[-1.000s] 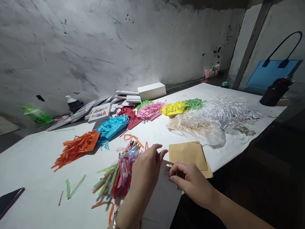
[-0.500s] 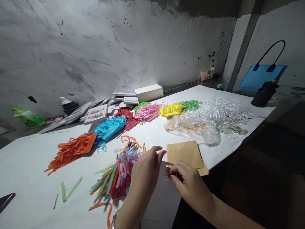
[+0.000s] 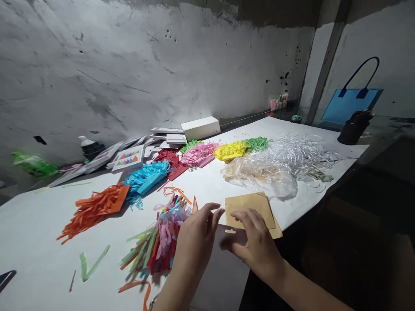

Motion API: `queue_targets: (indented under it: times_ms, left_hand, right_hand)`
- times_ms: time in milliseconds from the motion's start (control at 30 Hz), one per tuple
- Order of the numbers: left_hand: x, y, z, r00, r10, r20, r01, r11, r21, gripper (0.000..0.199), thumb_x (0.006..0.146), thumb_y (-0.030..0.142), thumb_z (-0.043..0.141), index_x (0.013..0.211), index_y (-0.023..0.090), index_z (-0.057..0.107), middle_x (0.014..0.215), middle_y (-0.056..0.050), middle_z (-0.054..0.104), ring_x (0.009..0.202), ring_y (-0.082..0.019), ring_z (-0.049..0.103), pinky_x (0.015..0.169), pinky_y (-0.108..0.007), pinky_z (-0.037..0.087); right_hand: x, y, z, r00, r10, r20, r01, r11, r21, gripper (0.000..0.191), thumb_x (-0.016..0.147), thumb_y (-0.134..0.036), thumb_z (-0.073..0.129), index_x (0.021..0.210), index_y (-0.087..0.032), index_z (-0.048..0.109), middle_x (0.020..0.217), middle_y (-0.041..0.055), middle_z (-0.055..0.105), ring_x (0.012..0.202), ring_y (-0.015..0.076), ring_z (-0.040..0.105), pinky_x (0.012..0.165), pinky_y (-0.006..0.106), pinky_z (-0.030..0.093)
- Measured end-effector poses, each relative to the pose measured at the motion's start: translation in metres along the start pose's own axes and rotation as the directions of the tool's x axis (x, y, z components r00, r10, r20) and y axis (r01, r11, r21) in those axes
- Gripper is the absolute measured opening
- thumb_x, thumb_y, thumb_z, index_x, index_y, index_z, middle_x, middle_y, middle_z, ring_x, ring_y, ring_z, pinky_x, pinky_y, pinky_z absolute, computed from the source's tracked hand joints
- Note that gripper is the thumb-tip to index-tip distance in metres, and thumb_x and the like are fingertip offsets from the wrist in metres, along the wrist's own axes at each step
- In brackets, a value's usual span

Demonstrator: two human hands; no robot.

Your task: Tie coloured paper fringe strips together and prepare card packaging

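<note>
My left hand (image 3: 195, 235) is in a near pinch beside the kraft-paper sheets, thumb and index tips close together; whatever they hold, if anything, is too thin to make out. My right hand (image 3: 254, 237) is open, thumb and fingers apart, its fingertips over the tan kraft-paper sheets (image 3: 241, 203). A small yellowish scrap (image 3: 230, 231) lies below the sheets' left corner. Left of my left hand is a multicoloured paper tassel bundle (image 3: 164, 246), its strips fanned toward the lower left. My forearm partly covers it.
Orange (image 3: 97, 207), blue (image 3: 147, 177), red, pink (image 3: 199, 154), yellow (image 3: 230, 150) and green tassel bundles line the white table. Clear plastic wrap (image 3: 262, 175) and a heap of clear strings (image 3: 298, 151) lie behind the sheets. White boxes (image 3: 201, 128) stand along the wall.
My right hand has opened from a pinch and lifted its fingers up over the kraft-paper sheets. My left hand keeps its pose. The view has shifted slightly.
</note>
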State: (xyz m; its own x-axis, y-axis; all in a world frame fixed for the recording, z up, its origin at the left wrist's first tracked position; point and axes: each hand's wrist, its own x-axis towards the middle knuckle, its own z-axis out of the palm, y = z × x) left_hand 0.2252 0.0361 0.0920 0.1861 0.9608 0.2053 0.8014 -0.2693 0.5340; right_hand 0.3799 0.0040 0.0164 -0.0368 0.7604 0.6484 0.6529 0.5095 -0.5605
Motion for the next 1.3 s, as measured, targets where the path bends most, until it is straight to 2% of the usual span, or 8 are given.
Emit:
queue_targets:
  times_ms: [167,333,567,667,800,967,1067,1300]
  left_hand:
    - [-0.004,0.002,0.001,0.999,0.033,0.033,-0.031,0.998,-0.056,0.035,0.098,0.048,0.045,0.104,0.023,0.069,0.078,-0.002,0.077,0.072,-0.022,0.070,0.067,-0.031,0.045]
    - [-0.002,0.002,-0.005,1.000,0.016,0.019,-0.015,0.998,-0.061,0.036,0.096,0.047,0.047,0.102,0.021,0.070,0.073,-0.003,0.075,0.070,-0.023,0.069,0.066,-0.033,0.044]
    - [-0.004,-0.001,-0.006,0.995,0.064,-0.074,-0.070,0.994,-0.080,0.029,0.097,0.043,0.052,0.104,0.022,0.071,0.082,-0.003,0.074,0.069,-0.021,0.067,0.065,-0.033,0.048]
    - [-0.018,-0.009,-0.007,0.877,0.342,-0.337,-0.326,0.939,0.106,0.015,0.095,0.027,0.060,0.107,0.023,0.070,0.102,-0.007,0.069,0.088,-0.022,0.065,0.077,-0.035,0.051]
    - [-0.046,-0.017,0.000,0.781,0.567,-0.264,-0.504,0.820,0.270,0.024,0.090,0.009,0.064,0.106,0.026,0.067,0.099,-0.005,0.063,0.095,-0.021,0.057,0.082,-0.034,0.049]
    - [-0.071,-0.026,0.017,0.894,0.310,-0.324,-0.258,0.947,0.194,0.053,0.090,0.029,0.068,0.139,0.026,0.050,0.137,-0.016,0.057,0.125,-0.034,0.056,0.101,-0.053,0.049]
    - [-0.079,-0.032,0.016,0.993,0.022,-0.119,-0.034,0.994,-0.104,0.051,0.091,0.042,0.066,0.138,0.028,0.052,0.132,-0.010,0.068,0.117,-0.029,0.068,0.092,-0.039,0.060]
    - [-0.077,-0.031,0.008,0.986,-0.160,0.041,0.165,0.942,-0.294,0.039,0.086,0.050,0.069,0.121,0.034,0.064,0.115,0.002,0.079,0.097,-0.022,0.077,0.074,-0.023,0.064]
  right_hand:
    - [0.007,0.000,0.000,0.963,0.134,0.232,-0.202,0.931,0.302,0.028,0.092,-0.040,0.069,0.073,-0.020,0.062,0.067,-0.0012,0.063,0.063,0.0166,0.060,0.062,0.028,0.042]
    - [0.010,0.001,-0.017,0.881,0.132,0.454,-0.375,0.780,0.501,0.011,0.091,-0.029,0.068,0.096,-0.019,0.071,0.086,0.0014,0.071,0.079,0.0177,0.065,0.066,0.025,0.044]
    - [0.010,0.001,-0.035,0.778,0.229,0.585,-0.514,0.767,0.384,0.004,0.078,-0.016,0.074,0.079,-0.017,0.071,0.065,-0.0070,0.053,0.062,0.0110,0.049,0.057,0.022,0.033]
    - [0.006,-0.002,-0.040,0.754,0.313,0.578,-0.585,0.721,0.372,0.007,0.078,-0.016,0.073,0.085,-0.018,0.074,0.067,-0.0066,0.056,0.064,0.0114,0.051,0.058,0.021,0.034]
    - [0.000,-0.005,-0.047,0.741,0.360,0.567,-0.621,0.689,0.373,0.019,0.079,-0.016,0.072,0.096,-0.020,0.077,0.079,-0.0031,0.071,0.072,0.0151,0.062,0.061,0.022,0.040]
    - [-0.006,-0.007,-0.051,0.766,0.353,0.538,-0.606,0.677,0.418,0.023,0.078,-0.013,0.072,0.099,-0.022,0.078,0.087,-0.0015,0.076,0.078,0.0168,0.067,0.065,0.022,0.045]
    - [-0.008,-0.008,-0.053,0.748,0.356,0.560,-0.618,0.682,0.392,0.016,0.079,-0.015,0.072,0.093,-0.020,0.077,0.082,-0.0015,0.074,0.073,0.0157,0.066,0.061,0.021,0.043]
    - [-0.007,-0.009,-0.061,0.752,0.311,0.582,-0.546,0.788,0.285,0.015,0.084,-0.019,0.068,0.097,-0.021,0.075,0.085,-0.0001,0.074,0.072,0.0154,0.065,0.055,0.021,0.040]
